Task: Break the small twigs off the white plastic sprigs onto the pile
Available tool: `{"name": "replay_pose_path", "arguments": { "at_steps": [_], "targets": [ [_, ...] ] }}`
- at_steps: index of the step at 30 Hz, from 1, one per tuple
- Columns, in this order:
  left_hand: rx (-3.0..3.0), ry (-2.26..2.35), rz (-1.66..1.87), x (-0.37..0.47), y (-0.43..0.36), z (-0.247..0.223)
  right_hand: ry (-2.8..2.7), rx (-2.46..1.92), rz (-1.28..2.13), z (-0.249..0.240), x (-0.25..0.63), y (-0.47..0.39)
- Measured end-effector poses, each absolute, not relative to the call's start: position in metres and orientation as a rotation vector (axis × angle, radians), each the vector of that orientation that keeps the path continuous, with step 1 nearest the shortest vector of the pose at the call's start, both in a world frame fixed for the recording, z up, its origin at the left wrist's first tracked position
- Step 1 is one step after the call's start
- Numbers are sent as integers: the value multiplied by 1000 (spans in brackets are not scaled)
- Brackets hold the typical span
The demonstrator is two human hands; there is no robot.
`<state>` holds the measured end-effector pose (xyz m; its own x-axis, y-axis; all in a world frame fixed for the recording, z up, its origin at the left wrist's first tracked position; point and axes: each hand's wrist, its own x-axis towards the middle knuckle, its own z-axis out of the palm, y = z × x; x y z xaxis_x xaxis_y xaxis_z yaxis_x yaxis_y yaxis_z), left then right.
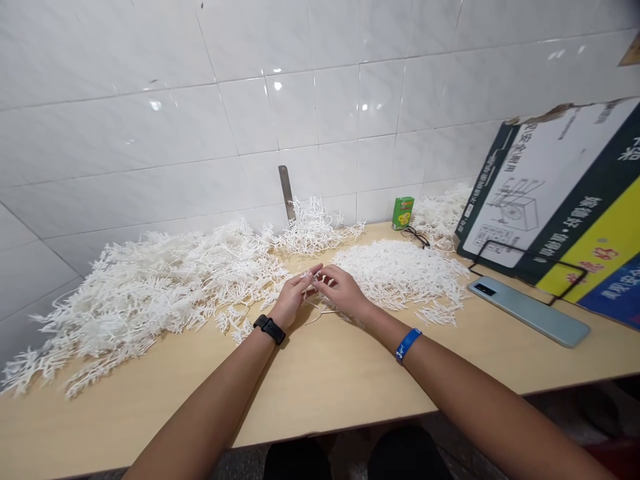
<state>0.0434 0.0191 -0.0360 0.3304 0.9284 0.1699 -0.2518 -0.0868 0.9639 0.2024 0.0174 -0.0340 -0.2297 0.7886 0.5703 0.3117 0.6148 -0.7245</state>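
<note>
My left hand (pixel 291 297), with a black watch band on its wrist, is closed at the middle of the table. Meeting it fingertip to fingertip is my right hand (pixel 344 291), also closed, with a blue wristband farther up the arm. Between them they hold a white branched plastic strand (pixel 315 308); a thin curved part hangs below the fingers and the rest is hidden. To the left spreads a large heap of white branched plastic pieces (pixel 165 287). Right of my hands lies a lower pile of small white plastic pieces (pixel 405 270).
A tiled wall (pixel 330 107) backs the table (pixel 320 387). A metal ruler (pixel 287 192) leans there beside a smaller white clump (pixel 313 227). To the right are a green box (pixel 403 213), glasses (pixel 416 235), a phone (pixel 530 311), a black wire stand (pixel 530 248) and a large printed carton (pixel 560 193).
</note>
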Motion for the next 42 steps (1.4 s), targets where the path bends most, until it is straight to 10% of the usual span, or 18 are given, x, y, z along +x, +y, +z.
{"name": "replay_pose_path", "arguments": {
  "at_steps": [20, 29, 42],
  "targets": [
    [1088, 970, 1478, 41, 27, -38, -1958, -809, 632, -29, 207, 13],
    [1158, 891, 1342, 41, 18, -27, -1778, -1171, 126, -27, 228, 25],
    [1304, 730, 1227, 52, 14, -34, -1824, -941, 629, -30, 200, 15]
  ]
}}
